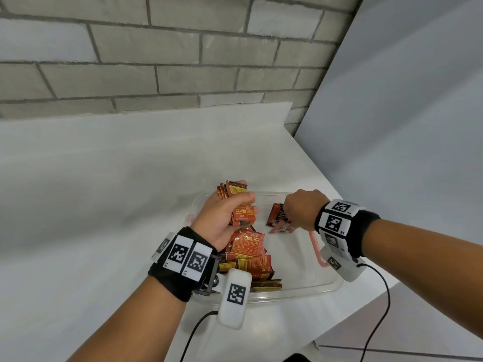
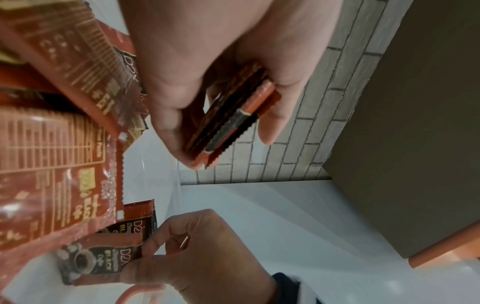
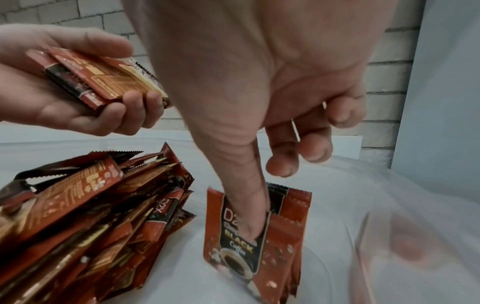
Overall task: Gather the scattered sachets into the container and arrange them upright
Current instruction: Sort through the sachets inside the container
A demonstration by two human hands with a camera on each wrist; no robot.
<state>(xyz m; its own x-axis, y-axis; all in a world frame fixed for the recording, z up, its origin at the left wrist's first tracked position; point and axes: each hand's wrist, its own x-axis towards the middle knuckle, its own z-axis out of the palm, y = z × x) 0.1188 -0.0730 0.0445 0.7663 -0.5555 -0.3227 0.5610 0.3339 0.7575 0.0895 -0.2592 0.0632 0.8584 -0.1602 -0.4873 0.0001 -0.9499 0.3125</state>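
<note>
While pinched upright, red-black coffee sachets (image 3: 257, 236), serrated edges, clear container (image 1: 300, 291)

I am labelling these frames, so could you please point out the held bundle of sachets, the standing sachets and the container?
held bundle of sachets (image 3: 103, 80): right wrist view, top face.
standing sachets (image 3: 283, 242): right wrist view, front.
container (image 1: 300, 290): head view, near rim.

1. My left hand (image 1: 222, 218) is bare, and a black fabric band (image 1: 177, 275) circles its wrist.
2. White tiles printed with black square codes (image 1: 187, 257) sit on that band.
3. A white camera pod (image 1: 235, 296) with its own code hangs below, trailing a black cable (image 1: 193, 333).
4. My right hand (image 1: 303, 210) wears a matching black band (image 1: 362, 231), coded tiles (image 1: 334, 220), white pod (image 1: 342, 267) and black cable (image 1: 379, 309).
</note>
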